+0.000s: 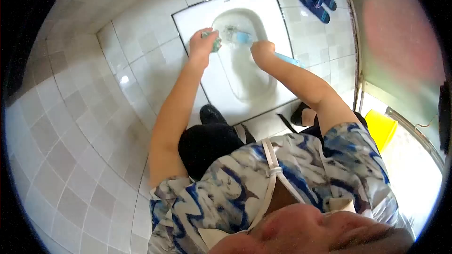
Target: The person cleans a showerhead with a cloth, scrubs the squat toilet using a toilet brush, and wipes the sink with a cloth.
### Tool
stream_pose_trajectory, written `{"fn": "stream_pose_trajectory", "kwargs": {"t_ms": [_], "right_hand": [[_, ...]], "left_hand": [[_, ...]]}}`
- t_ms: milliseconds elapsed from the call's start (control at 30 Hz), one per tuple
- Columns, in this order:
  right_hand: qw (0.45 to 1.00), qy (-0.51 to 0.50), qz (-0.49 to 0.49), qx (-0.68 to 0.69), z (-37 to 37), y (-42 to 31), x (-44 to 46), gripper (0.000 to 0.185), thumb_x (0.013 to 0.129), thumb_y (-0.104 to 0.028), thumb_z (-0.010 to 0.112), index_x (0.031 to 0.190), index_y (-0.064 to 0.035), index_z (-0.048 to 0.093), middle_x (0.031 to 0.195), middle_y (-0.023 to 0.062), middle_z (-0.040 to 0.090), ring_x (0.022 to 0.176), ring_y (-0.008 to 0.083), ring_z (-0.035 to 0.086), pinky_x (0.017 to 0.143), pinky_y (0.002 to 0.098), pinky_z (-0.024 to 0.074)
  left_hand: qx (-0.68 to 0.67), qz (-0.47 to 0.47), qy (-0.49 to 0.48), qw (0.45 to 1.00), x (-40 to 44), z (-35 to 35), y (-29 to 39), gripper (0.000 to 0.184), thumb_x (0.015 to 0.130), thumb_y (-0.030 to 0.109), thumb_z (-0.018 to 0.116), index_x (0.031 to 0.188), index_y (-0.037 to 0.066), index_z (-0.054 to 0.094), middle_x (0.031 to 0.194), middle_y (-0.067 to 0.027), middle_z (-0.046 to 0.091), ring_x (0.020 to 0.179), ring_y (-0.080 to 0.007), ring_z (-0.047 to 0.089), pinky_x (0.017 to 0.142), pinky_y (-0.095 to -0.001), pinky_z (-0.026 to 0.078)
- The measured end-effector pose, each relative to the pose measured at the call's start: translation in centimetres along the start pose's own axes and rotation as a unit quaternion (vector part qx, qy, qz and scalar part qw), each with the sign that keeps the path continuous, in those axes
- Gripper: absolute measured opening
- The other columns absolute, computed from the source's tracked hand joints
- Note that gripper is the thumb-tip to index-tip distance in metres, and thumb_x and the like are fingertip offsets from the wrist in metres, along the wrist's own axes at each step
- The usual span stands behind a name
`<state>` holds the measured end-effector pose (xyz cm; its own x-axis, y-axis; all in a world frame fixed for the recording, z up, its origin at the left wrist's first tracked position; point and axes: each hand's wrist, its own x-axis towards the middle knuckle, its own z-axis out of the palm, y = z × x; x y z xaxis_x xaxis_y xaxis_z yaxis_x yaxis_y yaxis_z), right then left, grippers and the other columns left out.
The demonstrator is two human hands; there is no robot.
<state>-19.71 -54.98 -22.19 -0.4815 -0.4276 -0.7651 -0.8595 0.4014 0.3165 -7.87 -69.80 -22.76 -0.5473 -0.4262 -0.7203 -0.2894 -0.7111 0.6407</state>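
1. The blue brush (pixel 243 37) lies over the basin of the squat toilet (pixel 190 18), its head left of the right hand (pixel 263 51), its handle sloping out past the right rim.
2. The right hand is closed around the handle, hiding its middle; it is the nearer hand to the brush head. Whether the head touches the basin, I cannot tell.
3. The left hand (pixel 201 46), fingers curled, grips a crumpled green bundle (pixel 217 44) by the left rim, beside dark specks (pixel 230 30).
4. Farther out: dark slippers (pixel 316 0) beyond the right corner, a yellow bucket (pixel 380 129) behind the right arm.
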Motion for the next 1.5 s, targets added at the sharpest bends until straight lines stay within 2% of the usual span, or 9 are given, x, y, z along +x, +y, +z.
{"fn": "stream_pose_trajectory", "kwargs": {"t_ms": [233,400,633,833,1000,1200,1367,1433,1500], "right_hand": [[0.965,0.166,-0.11,-0.17,-1.4,1.4,2.3,0.022,0.073,-0.012,0.067,0.094,-0.0092,0.067,0.097,0.005,0.065,0.093,0.0234,0.063,0.063,0.0415,0.0533],[0.977,0.088,0.079,0.178,7.4,3.5,1.0,0.014,0.077,-0.013,0.057,0.084,-0.0054,0.067,0.089,0.0149,0.066,0.079,0.0267,0.067,0.064,0.0398,0.0536],[0.944,-0.133,0.043,0.299,14.0,-0.8,-8.5,0.023,0.081,-0.012,0.048,0.092,0.0006,0.064,0.095,0.0205,0.064,0.089,0.0343,0.063,0.077,0.0426,0.0512],[0.961,0.038,0.071,0.266,9.4,3.1,-0.2,0.024,0.081,-0.015,0.047,0.089,-0.004,0.067,0.096,0.0154,0.065,0.088,0.0286,0.065,0.072,0.04,0.0526],[0.998,0.057,-0.03,0.016,4.9,5.7,0.4,0.022,0.08,-0.016,0.05,0.089,-0.0075,0.068,0.096,0.0125,0.066,0.087,0.027,0.065,0.067,0.0405,0.0526],[0.938,0.062,-0.223,-0.259,2.1,6.6,0.2,0.019,0.072,-0.011,0.064,0.09,-0.0105,0.07,0.088,0.0059,0.066,0.083,0.0241,0.064,0.06,0.0366,0.0532],[0.939,-0.005,-0.222,-0.262,5.4,3.2,-0.5,0.018,0.065,-0.011,0.07,0.082,-0.0107,0.071,0.082,0.0065,0.068,0.081,0.0233,0.065,0.065,0.0367,0.053],[0.903,-0.056,-0.328,-0.272,7.2,2.9,-1.5,0.014,0.076,-0.012,0.059,0.083,-0.0078,0.07,0.085,0.0075,0.068,0.082,0.0245,0.066,0.066,0.036,0.0527],[0.938,-0.1,-0.315,-0.105,7.7,3.5,-3.9,0.015,0.077,-0.011,0.057,0.084,-0.0071,0.069,0.086,0.0099,0.067,0.084,0.0259,0.065,0.071,0.0401,0.0515]], "left_hand": [[-0.007,0.028,-0.046,0.999,0.6,0.7,0.1,0.04,0.076,0.011,0.068,0.109,-0.002,0.053,0.097,-0.0143,0.058,0.074,-0.0191,0.06,0.062,-0.0296,0.053],[-0.023,0.011,-0.026,0.999,1.5,0.9,-0.8,0.038,0.076,0.011,0.068,0.108,-0.004,0.053,0.092,-0.0137,0.059,0.075,-0.0205,0.061,0.06,-0.0304,0.055],[-0.042,0.001,-0.059,0.997,2.7,0.9,-2.3,0.034,0.076,0.009,0.068,0.105,-0.004,0.053,0.093,-0.0137,0.059,0.074,-0.0202,0.061,0.061,-0.0311,0.055],[0.031,0.0,-0.083,0.996,1.2,2.8,-2.4,0.038,0.076,0.011,0.069,0.107,-0.005,0.054,0.093,-0.0131,0.059,0.074,-0.0194,0.061,0.06,-0.0309,0.054],[0.056,0.002,-0.09,0.994,1.8,2.9,-4.6,0.038,0.074,0.014,0.07,0.105,-0.004,0.057,0.092,-0.0108,0.06,0.078,-0.0164,0.06,0.066,-0.0281,0.051],[0.052,0.014,-0.11,0.993,2.6,3.9,-4.8,0.037,0.073,0.016,0.07,0.105,-0.001,0.058,0.092,-0.0097,0.06,0.077,-0.0155,0.06,0.066,-0.0274,0.049],[0.088,-0.011,-0.076,0.993,1.9,2.5,-3.9,0.038,0.073,0.017,0.07,0.104,0.001,0.058,0.09,-0.0087,0.061,0.075,-0.015,0.06,0.064,-0.0266,0.048],[0.104,-0.009,-0.05,0.993,1.6,1.8,-3.8,0.037,0.073,0.018,0.07,0.104,0.002,0.058,0.09,-0.0085,0.061,0.072,-0.0152,0.061,0.064,-0.0266,0.048],[0.096,-0.011,-0.033,0.995,1.7,1.7,-3.4,0.037,0.074,0.016,0.07,0.104,0.0,0.057,0.09,-0.0095,0.061,0.072,-0.0156,0.061,0.063,-0.0266,0.049]]}}
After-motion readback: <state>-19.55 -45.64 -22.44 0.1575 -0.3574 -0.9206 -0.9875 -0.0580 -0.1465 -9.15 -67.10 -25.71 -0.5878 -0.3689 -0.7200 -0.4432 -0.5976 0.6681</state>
